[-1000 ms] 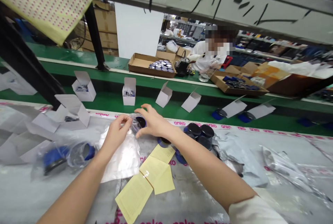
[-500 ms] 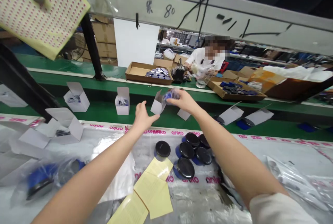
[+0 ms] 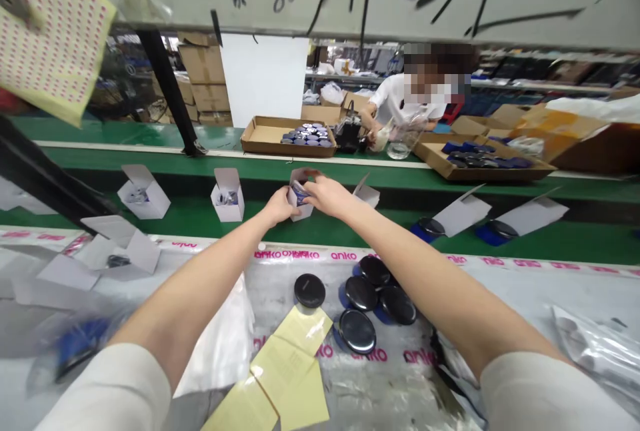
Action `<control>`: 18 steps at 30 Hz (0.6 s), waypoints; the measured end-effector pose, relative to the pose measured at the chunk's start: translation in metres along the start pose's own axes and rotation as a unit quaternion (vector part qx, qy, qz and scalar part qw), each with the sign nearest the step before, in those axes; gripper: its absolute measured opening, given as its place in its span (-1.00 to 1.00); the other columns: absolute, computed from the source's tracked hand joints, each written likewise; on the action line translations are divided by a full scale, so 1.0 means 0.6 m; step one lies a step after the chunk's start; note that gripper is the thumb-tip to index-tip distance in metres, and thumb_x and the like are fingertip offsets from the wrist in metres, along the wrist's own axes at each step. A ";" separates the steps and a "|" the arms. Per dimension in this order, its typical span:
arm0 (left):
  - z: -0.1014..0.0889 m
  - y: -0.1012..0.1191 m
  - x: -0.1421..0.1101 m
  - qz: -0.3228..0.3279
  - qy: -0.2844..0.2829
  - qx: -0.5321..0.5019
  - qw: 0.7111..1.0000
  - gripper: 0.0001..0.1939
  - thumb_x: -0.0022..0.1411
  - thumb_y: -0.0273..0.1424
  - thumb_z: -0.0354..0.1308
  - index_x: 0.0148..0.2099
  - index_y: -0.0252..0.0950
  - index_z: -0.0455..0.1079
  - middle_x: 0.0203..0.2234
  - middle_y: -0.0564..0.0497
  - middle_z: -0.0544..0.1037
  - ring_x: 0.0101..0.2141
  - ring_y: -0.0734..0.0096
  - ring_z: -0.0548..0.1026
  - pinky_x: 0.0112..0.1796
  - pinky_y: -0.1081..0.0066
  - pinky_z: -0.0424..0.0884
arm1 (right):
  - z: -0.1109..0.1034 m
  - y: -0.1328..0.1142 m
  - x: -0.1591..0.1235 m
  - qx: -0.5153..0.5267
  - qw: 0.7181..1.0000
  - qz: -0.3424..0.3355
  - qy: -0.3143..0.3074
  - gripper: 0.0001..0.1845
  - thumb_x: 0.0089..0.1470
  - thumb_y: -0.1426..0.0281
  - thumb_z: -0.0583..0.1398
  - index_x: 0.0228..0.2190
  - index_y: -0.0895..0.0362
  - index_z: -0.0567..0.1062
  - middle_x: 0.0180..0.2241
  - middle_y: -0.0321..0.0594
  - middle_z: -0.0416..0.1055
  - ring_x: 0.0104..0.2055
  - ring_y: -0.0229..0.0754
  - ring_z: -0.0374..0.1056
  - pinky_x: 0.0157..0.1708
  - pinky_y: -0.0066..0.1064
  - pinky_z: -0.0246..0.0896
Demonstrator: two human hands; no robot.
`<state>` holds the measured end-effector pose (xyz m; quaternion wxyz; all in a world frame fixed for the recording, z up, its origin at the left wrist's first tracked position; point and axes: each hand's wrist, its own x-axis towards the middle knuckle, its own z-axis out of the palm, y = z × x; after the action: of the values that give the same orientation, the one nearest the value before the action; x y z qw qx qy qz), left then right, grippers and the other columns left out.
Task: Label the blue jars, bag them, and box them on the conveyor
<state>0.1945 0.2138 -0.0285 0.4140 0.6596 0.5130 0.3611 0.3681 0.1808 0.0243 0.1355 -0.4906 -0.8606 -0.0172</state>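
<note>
A small white box (image 3: 303, 213) with its flap up stands on the green conveyor belt. My left hand (image 3: 280, 207) is closed on the box's left side, thumb and fingers at the edge. My right hand (image 3: 327, 195) reaches over the opening, closed on a blue, plastic-bagged round item (image 3: 300, 192) that sits partly inside. The fingers of my right hand hide much of it. Nearer me, on the plastic-covered bench, several round items with black tops and blue sides (image 3: 361, 293) lie together. A single black-topped round item (image 3: 310, 290) rests beside yellow slips (image 3: 287, 371).
Other open white boxes (image 3: 228, 196) stand along the belt, some with blue-black items beside them. Across the belt are cardboard trays (image 3: 265, 136) of round items and a person (image 3: 390, 101) at work. A black post (image 3: 167, 91) rises at left; a beam (image 3: 200, 1) crosses above.
My right hand has brought the bagged blue item left and down into the box's opening. My left hand has moved from open beside the box to gripping it. The view has shifted slightly.
</note>
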 end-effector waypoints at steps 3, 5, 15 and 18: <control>-0.016 -0.001 0.003 0.003 -0.020 0.016 1.000 -0.45 -0.32 -0.71 0.43 -0.21 -0.33 0.40 -0.41 0.10 0.52 -0.37 0.36 0.48 -0.20 0.32 0.48 | 0.016 -0.024 -0.009 -0.031 0.999 -0.020 -0.020 -0.73 0.17 0.48 0.25 -0.08 0.20 0.58 0.12 0.18 0.41 0.22 0.25 0.22 0.17 0.07 0.12; -0.019 -0.002 0.000 0.000 -0.026 0.031 0.999 -0.46 -0.28 -0.69 0.42 -0.19 -0.33 0.41 -0.37 0.06 0.54 -0.33 0.32 0.50 -0.19 0.30 0.48 | 0.031 -0.041 -0.016 -0.046 0.998 -0.031 -0.032 -0.66 0.17 0.53 0.18 -0.01 0.21 0.55 0.09 0.18 0.43 0.23 0.27 0.18 0.23 0.20 -0.03; -0.137 0.025 -0.085 -0.040 -0.110 0.225 0.967 -0.77 -0.18 -0.51 0.44 -0.42 -0.23 0.49 -0.46 0.01 0.58 -0.32 0.16 0.55 -0.25 0.35 0.38 | 0.035 -0.096 -0.024 -0.061 0.997 0.023 -0.034 -0.23 0.00 0.61 0.18 0.28 0.31 0.28 0.32 0.28 0.22 0.36 0.37 0.03 0.27 0.50 -0.29; -0.208 0.013 -0.145 -0.084 -0.191 0.288 0.935 -0.74 -0.31 -0.43 0.49 -0.61 -0.19 0.42 -0.69 0.10 0.45 -0.58 0.31 0.41 -0.45 0.38 0.26 | 0.006 -0.135 -0.055 -0.042 0.998 0.036 0.009 -0.25 0.09 0.61 0.12 0.32 0.28 0.23 0.41 0.24 0.08 0.45 0.34 -0.12 0.27 0.49 -0.27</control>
<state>0.0668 0.1495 0.0238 0.3253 0.7617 0.5597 0.0287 0.3144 0.1119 0.0210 0.1230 -0.5265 -0.8396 -0.0532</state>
